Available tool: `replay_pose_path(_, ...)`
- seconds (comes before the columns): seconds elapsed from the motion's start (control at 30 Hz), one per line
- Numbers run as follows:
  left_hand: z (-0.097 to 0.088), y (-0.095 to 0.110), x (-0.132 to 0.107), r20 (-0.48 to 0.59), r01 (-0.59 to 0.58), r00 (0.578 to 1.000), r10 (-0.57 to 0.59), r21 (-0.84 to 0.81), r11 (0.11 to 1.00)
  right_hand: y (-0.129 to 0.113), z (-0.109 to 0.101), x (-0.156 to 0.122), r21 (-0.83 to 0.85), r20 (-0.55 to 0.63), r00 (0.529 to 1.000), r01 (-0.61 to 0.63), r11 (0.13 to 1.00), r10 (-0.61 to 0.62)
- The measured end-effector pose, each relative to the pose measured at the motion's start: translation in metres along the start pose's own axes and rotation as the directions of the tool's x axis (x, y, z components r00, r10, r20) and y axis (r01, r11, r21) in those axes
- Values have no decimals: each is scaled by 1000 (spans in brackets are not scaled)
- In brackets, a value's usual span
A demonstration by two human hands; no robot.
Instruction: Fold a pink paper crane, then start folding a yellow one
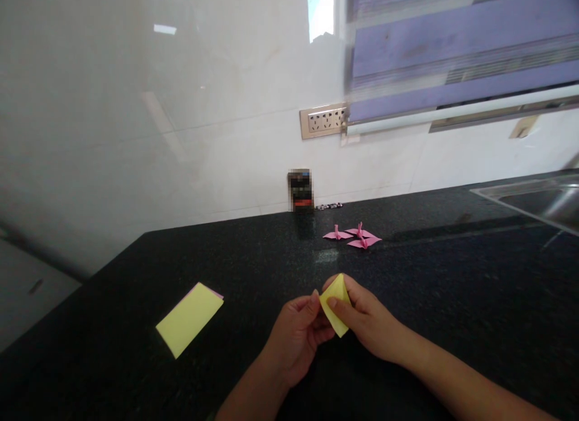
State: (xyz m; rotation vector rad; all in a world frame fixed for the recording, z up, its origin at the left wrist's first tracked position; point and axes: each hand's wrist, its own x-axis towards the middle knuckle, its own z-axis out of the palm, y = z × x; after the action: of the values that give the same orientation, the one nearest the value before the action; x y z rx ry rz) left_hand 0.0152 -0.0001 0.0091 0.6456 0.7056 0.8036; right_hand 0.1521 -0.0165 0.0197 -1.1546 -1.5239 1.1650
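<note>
A small yellow folded paper (pixel 337 288), shaped like a diamond, is held up in front of me over the black counter. My right hand (pixel 373 324) grips it, thumb flat across its face and fingers behind. At its left corner, my left hand (pixel 294 336) is closed with the thumb and fingertips on the edge; part of those fingers is hidden behind the paper. Beyond my hands stand several pink origami cranes (pixel 364 242), grouped close together. To the left lies a stack of yellow paper (pixel 190 321), with a pink sheet peeking out beneath.
The dark stone counter (pixel 253 264) runs along a white tiled wall (pixel 217 137). Against the wall stands a blurred-out dark object (pixel 300 190), with a small beaded strip (pixel 329 206) beside it. A metal sink (pixel 493 198) is at far right. A socket panel (pixel 312 128) sits below the purple blind (pixel 407 59).
</note>
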Motion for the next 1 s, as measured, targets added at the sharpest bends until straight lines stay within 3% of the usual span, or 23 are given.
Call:
replay_pose_path(0.13,2,0,0,10,-13,1000,13,34,999,2,0,0,-15,8,1000,-7,1000,7)
replay_pose_path(0.47,0,-4,0,-21,-173,984,179,157,972,7,1,2,-34,-21,1000,19,999,-20)
replay_pose_path(0.67,0,-5,0,-52,-187,978,200,189,964,9,-2,5,-106,-173,985,-5,994,-13)
replay_pose_path(1.0,1,-2,0,-111,-167,970,216,342,925,12,-2,5,-31,-128,992,12,999,-16)
